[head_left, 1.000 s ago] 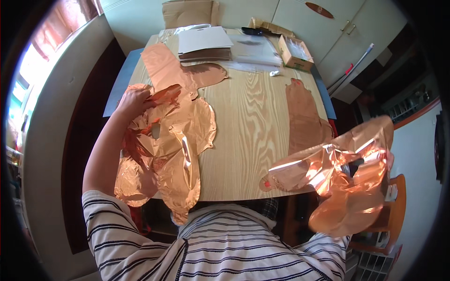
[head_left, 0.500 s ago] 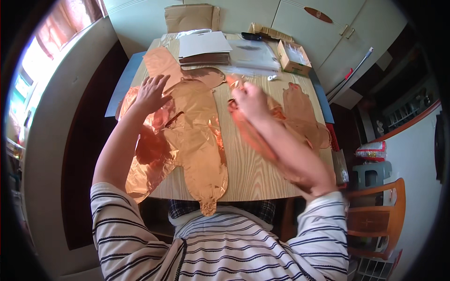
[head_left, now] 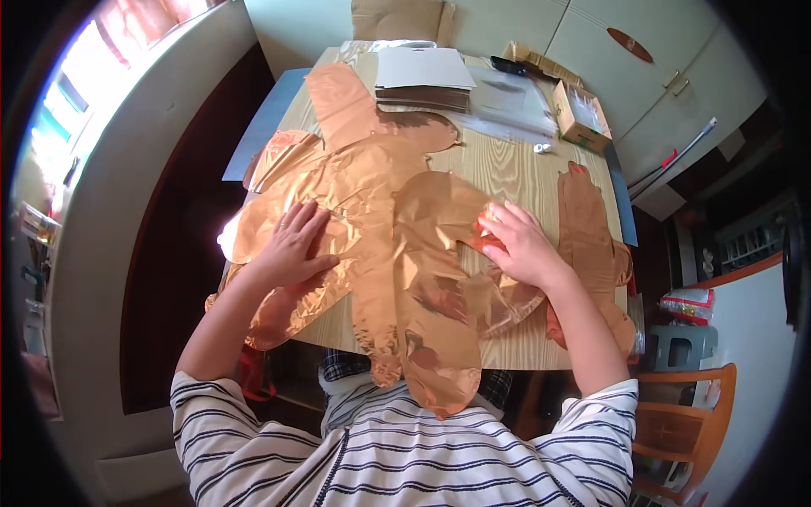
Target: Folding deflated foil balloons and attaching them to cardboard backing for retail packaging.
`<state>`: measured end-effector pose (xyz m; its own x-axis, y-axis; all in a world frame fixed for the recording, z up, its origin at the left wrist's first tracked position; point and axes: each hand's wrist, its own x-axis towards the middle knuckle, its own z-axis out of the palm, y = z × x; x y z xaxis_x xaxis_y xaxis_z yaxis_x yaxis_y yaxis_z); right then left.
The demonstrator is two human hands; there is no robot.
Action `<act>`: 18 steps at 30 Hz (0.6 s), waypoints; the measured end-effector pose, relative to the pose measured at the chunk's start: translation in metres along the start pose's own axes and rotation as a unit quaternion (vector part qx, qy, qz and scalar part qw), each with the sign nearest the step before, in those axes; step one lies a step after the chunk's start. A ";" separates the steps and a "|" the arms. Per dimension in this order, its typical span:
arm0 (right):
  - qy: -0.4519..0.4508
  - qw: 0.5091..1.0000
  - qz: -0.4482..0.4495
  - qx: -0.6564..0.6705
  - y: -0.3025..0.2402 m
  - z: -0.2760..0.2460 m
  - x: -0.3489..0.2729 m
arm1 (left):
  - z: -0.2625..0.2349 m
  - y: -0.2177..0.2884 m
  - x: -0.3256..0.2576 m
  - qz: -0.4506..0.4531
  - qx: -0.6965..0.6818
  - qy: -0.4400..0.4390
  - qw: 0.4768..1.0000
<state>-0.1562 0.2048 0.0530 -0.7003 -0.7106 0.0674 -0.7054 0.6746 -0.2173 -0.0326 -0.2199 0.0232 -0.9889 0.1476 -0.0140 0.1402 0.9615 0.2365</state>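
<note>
A big flat copper foil balloon [head_left: 397,228] lies spread over the wooden table [head_left: 507,169], its lower lobes hanging over the near edge. My left hand [head_left: 291,245] rests flat on its left part, fingers spread. My right hand [head_left: 519,245] presses its right edge down, fingers apart and slightly bent. A second copper foil balloon [head_left: 591,237] lies flat to the right of my right hand, partly over the table's right edge.
At the table's far end lie a stack of white and brown sheets [head_left: 422,76], a clear plastic bag [head_left: 507,101] and a small cardboard box [head_left: 579,114]. An orange chair [head_left: 684,422] stands at lower right. White cabinets [head_left: 642,59] are behind.
The crumpled foil on the left has been spread flat. My right hand, which held a foil piece out to the right, laid it on the table and now presses on the large balloon.
</note>
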 end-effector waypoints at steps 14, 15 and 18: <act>-0.052 0.976 0.211 -0.002 -0.050 0.011 -0.010 | 0.006 0.043 0.027 0.048 -0.011 0.052 0.997; -0.009 0.984 0.175 0.027 -0.039 0.021 -0.016 | 0.010 0.042 0.033 0.051 -0.026 0.053 0.997; 0.119 0.982 0.089 0.113 -0.003 0.028 -0.038 | 0.015 0.036 0.034 0.040 -0.079 0.049 0.995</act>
<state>-0.1249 0.2241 0.0242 -0.8356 -0.4996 0.2286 -0.5454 0.7038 -0.4552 -0.0606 -0.1767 0.0168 -0.9758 0.1921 0.1041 0.2176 0.8977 0.3831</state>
